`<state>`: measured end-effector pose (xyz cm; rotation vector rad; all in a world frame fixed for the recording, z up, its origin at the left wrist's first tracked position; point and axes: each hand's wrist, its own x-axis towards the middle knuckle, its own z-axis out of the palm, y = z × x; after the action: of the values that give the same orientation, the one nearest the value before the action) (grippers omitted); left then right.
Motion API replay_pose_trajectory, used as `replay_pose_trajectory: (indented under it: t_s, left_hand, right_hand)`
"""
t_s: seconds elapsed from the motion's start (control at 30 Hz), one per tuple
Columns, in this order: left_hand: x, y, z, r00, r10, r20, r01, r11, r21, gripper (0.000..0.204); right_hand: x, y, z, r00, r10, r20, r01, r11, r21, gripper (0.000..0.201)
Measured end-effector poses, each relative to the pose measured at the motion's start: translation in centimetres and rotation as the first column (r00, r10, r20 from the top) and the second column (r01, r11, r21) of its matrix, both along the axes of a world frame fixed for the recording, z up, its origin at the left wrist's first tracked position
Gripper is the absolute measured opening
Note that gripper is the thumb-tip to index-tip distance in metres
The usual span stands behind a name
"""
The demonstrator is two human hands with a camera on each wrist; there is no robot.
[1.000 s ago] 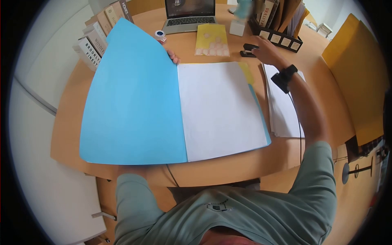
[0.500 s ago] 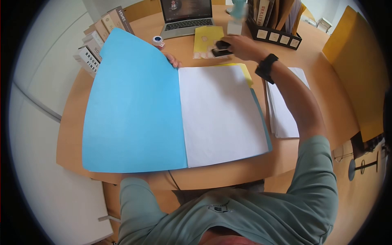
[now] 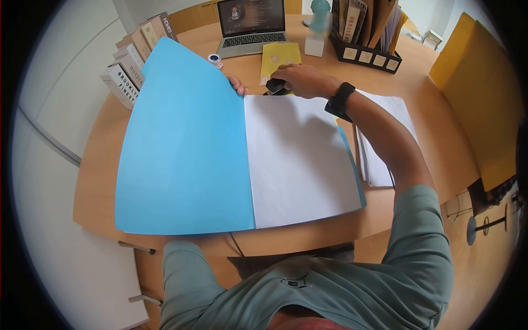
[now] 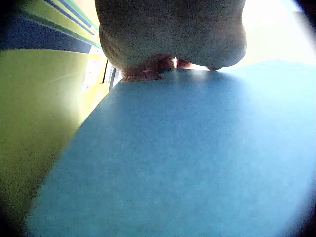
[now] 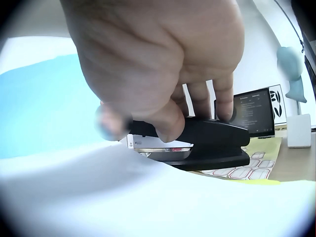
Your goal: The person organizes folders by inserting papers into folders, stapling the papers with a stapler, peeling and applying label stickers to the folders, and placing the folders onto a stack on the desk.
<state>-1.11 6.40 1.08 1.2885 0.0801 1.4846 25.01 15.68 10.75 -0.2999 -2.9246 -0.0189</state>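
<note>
A large blue folder (image 3: pixel 181 148) lies open on the desk, its left cover raised. White paper sheets (image 3: pixel 302 159) fill its right side. My left hand (image 3: pixel 238 85) holds the cover's upper edge; only its fingertips show in the head view, the rest hidden behind the cover. In the left wrist view the hand (image 4: pixel 170 34) is against the blue cover. My right hand (image 3: pixel 308 81) grips a black stapler (image 5: pixel 217 143), thumb on the near side and fingers over the top. The stapler is at the top edge of the sheets, near the fold, its front pointing left.
Behind the stapler lies a yellow sheet with stickers (image 3: pixel 280 53), then a laptop (image 3: pixel 253 33). A tape dispenser (image 3: pixel 214 59) and several books (image 3: pixel 129 69) stand left. To the right are a paper stack (image 3: pixel 379 159), a black file holder (image 3: pixel 366 55) and a bust (image 3: pixel 319 22).
My right hand picked up the stapler from the desk at the right and carried it left to the sheets' top edge. My left hand keeps holding the raised cover.
</note>
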Motion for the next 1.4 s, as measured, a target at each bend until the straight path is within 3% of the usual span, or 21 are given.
replay_pose_trajectory:
  t_s: [0.1, 0.37, 0.5, 0.6, 0.7, 0.8, 0.93, 1.17, 1.3, 1.33, 1.4]
  left_hand:
    - [0.9, -0.5, 0.3, 1.0, 0.023, 0.018, -0.023, 1.0, 0.005, 0.035]
    - [0.8, -0.7, 0.5, 0.998, 0.056, 0.009, -0.056, 0.998, -0.011, 0.034]
    - [0.6, -1.1, 0.2, 0.998, 0.066, 0.012, -0.066, 0.997, -0.027, 0.033]
    - [0.8, -1.4, 0.1, 0.997, 0.078, 0.017, -0.078, 0.996, -0.041, 0.033]
    - [1.2, -1.7, 0.8, 0.996, 0.084, 0.012, -0.083, 0.995, -0.054, 0.032]
    - [0.8, -1.5, 0.7, 0.995, 0.096, 0.008, -0.095, 0.993, -0.07, 0.032]
    - [1.0, -1.6, 1.4, 0.992, 0.124, -0.02, -0.126, 0.988, -0.09, 0.032]
    - [0.0, -1.8, 2.2, 0.979, 0.189, -0.072, -0.198, 0.966, -0.164, 0.031]
    - [0.0, -2.7, 3.3, 0.934, 0.303, -0.19, -0.349, 0.887, -0.301, 0.031]
    - [0.4, -3.2, 3.7, 0.886, 0.37, -0.278, -0.454, 0.816, -0.359, 0.03]
    - [2.0, -4.3, 4.5, 0.694, 0.487, -0.53, -0.703, 0.615, -0.357, 0.03]
  right_hand:
    - [0.6, -0.8, 0.4, 0.995, -0.075, 0.073, 0.077, 0.996, -0.035, 0.038]
    - [0.4, -0.4, -1.1, 0.996, 0.089, -0.03, -0.09, 0.996, -0.011, 0.034]
    - [0.2, -1.6, -0.5, 0.994, 0.019, 0.103, -0.013, 0.999, -0.05, 0.033]
    - [0.2, -1.5, -2.4, 0.993, 0.115, -0.032, -0.111, 0.988, 0.108, 0.032]
    - [-0.1, -1.3, -1.6, 0.997, 0.047, 0.059, -0.051, 0.997, 0.06, 0.029]
    - [0.0, -1.8, -2.6, 0.998, 0.061, -0.018, -0.057, 0.987, 0.15, 0.026]
    - [0.1, -1.6, -1.4, 0.998, 0.035, 0.056, -0.041, 0.992, 0.118, 0.026]
    - [1.1, 0.4, -0.2, 0.986, -0.067, -0.15, 0.095, 0.978, 0.188, 0.028]
    - [3.2, 4.8, 0.2, 0.966, -0.22, -0.135, 0.246, 0.942, 0.23, 0.019]
    - [3.9, 6.5, -0.2, 0.959, -0.248, -0.139, 0.276, 0.931, 0.238, 0.015]
    - [5.7, 9.5, -0.8, 0.922, -0.379, -0.079, 0.387, 0.901, 0.196, 0.017]
